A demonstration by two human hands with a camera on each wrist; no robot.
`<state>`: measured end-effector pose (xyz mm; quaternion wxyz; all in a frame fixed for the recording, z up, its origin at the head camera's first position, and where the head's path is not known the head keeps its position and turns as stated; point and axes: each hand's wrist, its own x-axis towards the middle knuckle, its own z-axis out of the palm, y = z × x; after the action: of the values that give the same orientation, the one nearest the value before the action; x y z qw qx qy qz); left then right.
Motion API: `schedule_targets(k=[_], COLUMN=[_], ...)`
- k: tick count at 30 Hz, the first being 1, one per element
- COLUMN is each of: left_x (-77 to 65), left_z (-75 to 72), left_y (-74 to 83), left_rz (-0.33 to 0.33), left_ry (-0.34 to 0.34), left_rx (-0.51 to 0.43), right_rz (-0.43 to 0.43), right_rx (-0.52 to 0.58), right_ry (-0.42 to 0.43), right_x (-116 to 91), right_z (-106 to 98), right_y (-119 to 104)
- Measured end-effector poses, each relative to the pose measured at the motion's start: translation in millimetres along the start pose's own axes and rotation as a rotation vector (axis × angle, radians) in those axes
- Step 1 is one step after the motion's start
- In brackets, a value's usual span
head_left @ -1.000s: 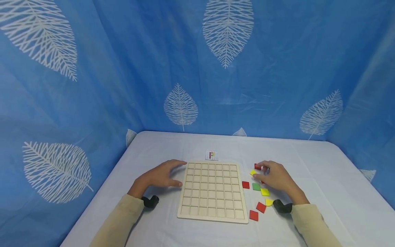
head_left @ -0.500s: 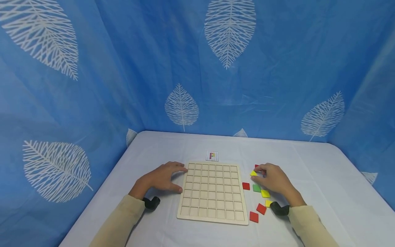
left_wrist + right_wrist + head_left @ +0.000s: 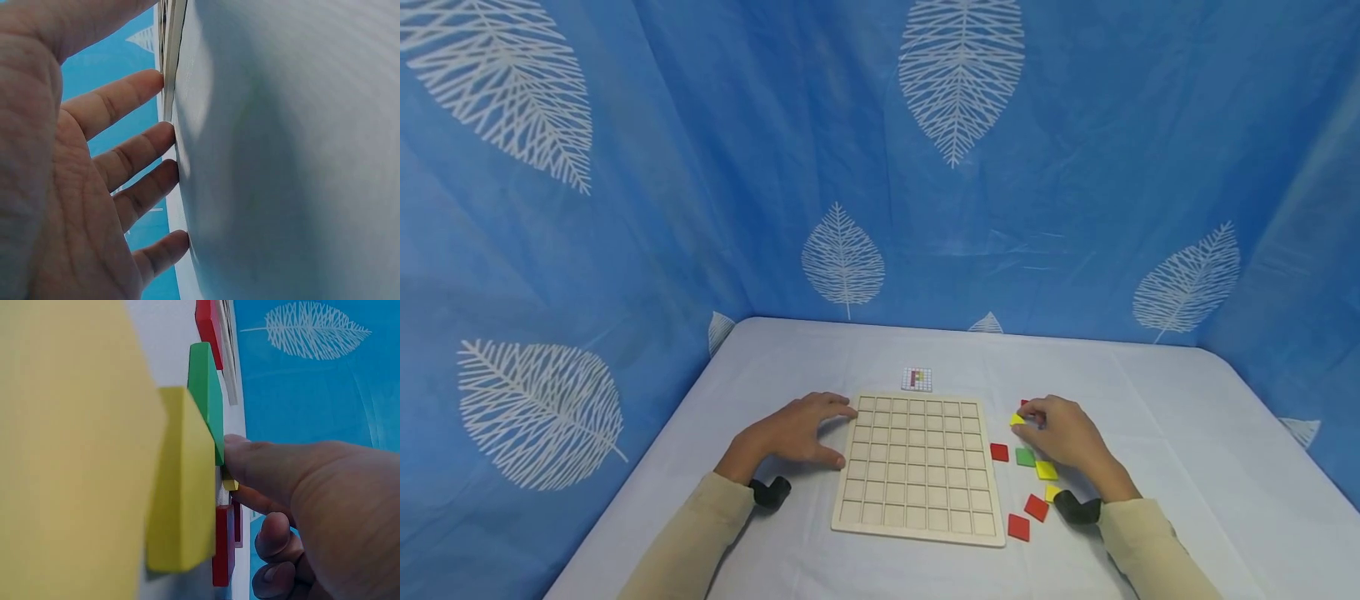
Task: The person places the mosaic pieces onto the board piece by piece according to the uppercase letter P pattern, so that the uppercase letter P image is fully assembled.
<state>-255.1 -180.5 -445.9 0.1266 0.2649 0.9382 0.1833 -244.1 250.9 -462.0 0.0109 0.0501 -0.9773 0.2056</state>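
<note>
A pale wooden grid board (image 3: 917, 471) lies flat on the white table. My left hand (image 3: 797, 429) is at its left edge, thumb and fingers spread and straight, fingertips right at the rim; the left wrist view shows the fingers (image 3: 125, 156) extended against the cloth. To the right of the board, my right hand (image 3: 1063, 429) pinches a small yellow tile (image 3: 1017, 420) between thumb and index finger. In the right wrist view the thumb covers most of that yellow tile (image 3: 231, 479), and the other fingers are curled in.
Around the right hand lie a green tile (image 3: 1026, 457), a yellow tile (image 3: 1047, 471) and several red ones, such as the red tile (image 3: 1018, 527). Behind the board is a small pattern card (image 3: 917, 379). A blue leaf-print curtain (image 3: 925, 250) surrounds the table.
My right hand has moved slightly left and down, from hovering with thumb and finger apart to closing them at the yellow tile. My left hand's fingertips shifted slightly onto the board's edge.
</note>
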Motion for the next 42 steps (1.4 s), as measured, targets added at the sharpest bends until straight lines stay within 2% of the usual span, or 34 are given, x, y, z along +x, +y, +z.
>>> schedule_targets(k=[6, 20, 42], left_x=[1.0, -0.1, -0.9], left_z=[0.2, 2.9, 3.5], left_y=[1.5, -1.3, -1.7], left_rz=[-0.010, 0.056, 0.055], left_ry=[-0.002, -0.012, -0.013], left_rx=[-0.006, 0.010, -0.016], right_rz=[-0.019, -0.066, -0.040], right_rx=[0.008, 0.030, 0.081], right_ry=[0.007, 0.000, 0.017], right_x=[0.2, -0.3, -1.1], right_z=[2.0, 3.5, -0.8], right_y=[1.4, 1.3, 1.9])
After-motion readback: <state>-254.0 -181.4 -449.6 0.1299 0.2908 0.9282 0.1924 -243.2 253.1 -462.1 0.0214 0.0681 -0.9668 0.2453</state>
